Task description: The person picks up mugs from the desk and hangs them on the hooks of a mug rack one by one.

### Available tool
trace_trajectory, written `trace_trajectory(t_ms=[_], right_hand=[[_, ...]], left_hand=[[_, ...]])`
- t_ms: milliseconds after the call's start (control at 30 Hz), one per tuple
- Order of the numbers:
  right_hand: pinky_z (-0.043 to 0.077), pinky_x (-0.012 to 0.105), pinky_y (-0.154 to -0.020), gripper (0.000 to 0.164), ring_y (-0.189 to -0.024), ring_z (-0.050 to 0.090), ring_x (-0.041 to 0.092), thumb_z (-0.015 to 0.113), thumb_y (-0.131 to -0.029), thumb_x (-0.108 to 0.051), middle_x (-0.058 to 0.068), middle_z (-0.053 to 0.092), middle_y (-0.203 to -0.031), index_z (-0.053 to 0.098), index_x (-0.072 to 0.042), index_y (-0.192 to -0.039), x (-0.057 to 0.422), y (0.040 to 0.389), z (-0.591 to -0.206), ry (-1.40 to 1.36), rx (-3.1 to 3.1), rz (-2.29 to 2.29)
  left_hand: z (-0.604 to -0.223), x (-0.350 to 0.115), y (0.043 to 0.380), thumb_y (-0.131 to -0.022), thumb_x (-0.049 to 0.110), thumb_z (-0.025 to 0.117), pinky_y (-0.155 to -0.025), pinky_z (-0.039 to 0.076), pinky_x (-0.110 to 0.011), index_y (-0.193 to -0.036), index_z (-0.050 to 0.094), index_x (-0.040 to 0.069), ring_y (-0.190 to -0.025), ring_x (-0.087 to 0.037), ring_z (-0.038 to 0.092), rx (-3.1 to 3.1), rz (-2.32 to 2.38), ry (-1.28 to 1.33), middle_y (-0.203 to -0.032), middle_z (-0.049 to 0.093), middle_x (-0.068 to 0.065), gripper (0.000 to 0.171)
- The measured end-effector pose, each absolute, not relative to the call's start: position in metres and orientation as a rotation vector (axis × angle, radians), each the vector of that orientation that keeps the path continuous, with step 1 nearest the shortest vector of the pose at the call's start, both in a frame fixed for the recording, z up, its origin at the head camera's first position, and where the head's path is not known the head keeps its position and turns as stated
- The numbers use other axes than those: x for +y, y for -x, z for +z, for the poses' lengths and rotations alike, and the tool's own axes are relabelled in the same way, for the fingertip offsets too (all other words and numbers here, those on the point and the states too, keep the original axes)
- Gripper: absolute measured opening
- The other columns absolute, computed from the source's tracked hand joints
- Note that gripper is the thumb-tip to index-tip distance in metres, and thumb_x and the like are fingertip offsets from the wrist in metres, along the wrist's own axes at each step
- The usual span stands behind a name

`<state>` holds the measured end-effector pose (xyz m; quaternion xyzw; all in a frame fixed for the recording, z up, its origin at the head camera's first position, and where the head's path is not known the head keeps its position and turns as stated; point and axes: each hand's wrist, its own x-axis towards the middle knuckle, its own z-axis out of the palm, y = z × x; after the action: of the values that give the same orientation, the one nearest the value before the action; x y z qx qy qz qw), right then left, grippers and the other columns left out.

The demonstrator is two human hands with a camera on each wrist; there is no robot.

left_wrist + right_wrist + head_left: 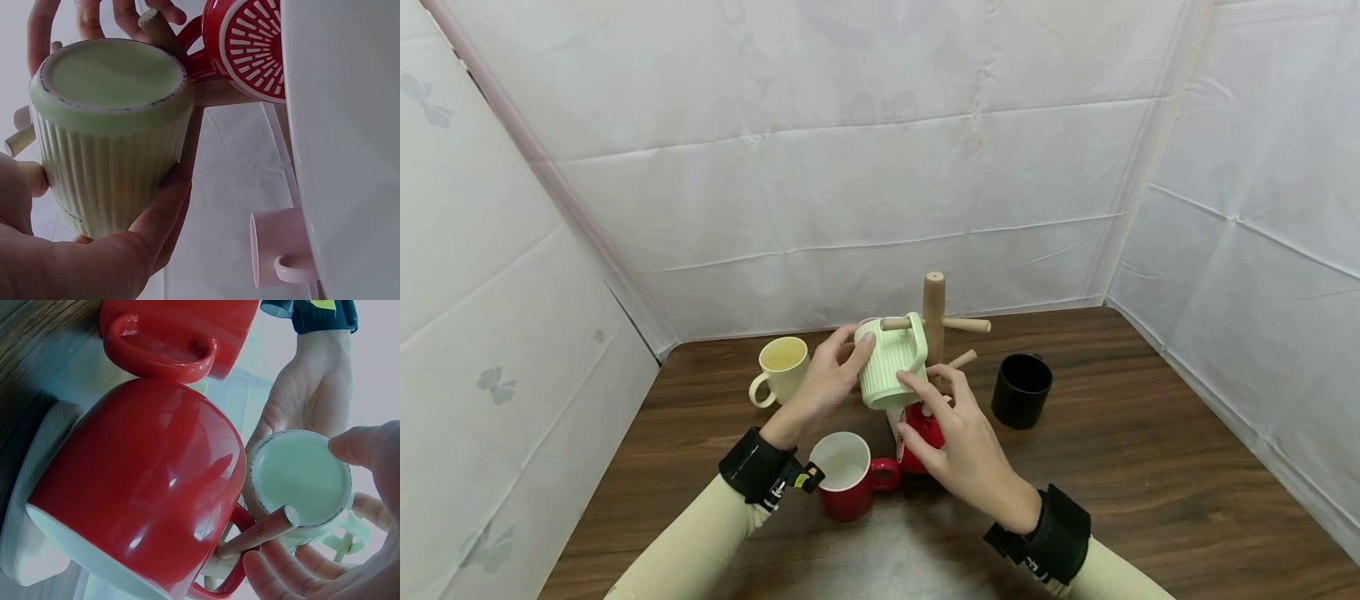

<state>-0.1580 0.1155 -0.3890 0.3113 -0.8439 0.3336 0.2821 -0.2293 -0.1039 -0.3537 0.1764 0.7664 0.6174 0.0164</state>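
My left hand (831, 375) holds a pale green ribbed mug (887, 367), thumb and fingers around its body. The mug is tilted, its base toward me in the left wrist view. Its handle (917, 337) is at an upper peg (895, 323) of the wooden mug rack (934, 292); the peg appears to pass through the loop. My right hand (966, 442) has loosely spread fingers close beside the mug, the index fingertip at its side. A red mug (150, 481) hangs by its handle from a lower peg (262, 531), partly hidden behind my right hand in the head view.
Another red mug (847, 492) with a white inside stands in front of the rack. A yellow mug (784, 371) is at the left, a black mug (1021, 392) at the right. The left wrist view shows a pink mug (281, 247). White sheeting (850, 192) encloses the table.
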Motion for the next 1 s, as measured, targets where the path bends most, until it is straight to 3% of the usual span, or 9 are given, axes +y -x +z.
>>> trace_trajectory(t_ms=[200, 1000], right_hand=[[0.057, 0.035, -0.077, 0.068, -0.092, 0.063, 0.024, 0.082, -0.088, -0.015, 0.017, 0.043, -0.139, 0.052, -0.023, -0.149, 0.1164, 0.1570, -0.3883, -0.828, -2.279, 0.906], [0.056, 0.034, -0.076, 0.071, -0.094, 0.062, 0.021, 0.081, -0.088, -0.012, 0.017, 0.043, -0.142, 0.049, -0.023, -0.151, 0.1216, 0.1555, -0.3912, -0.847, -2.269, 0.887]], left_hand=[[-0.3526, -0.1022, 0.2296, -0.108, 0.041, 0.051, -0.087, 0.059, -0.040, -0.150, 0.046, 0.013, -0.117, -0.032, 0.063, 2.372, 1.928, -0.546, -0.135, 0.059, -0.023, 0.051], [-0.3514, -0.0996, 0.2269, -0.109, 0.040, 0.051, -0.089, 0.057, -0.038, -0.148, 0.048, 0.010, -0.113, -0.029, 0.064, 2.372, 1.917, -0.556, -0.133, 0.061, -0.021, 0.049]])
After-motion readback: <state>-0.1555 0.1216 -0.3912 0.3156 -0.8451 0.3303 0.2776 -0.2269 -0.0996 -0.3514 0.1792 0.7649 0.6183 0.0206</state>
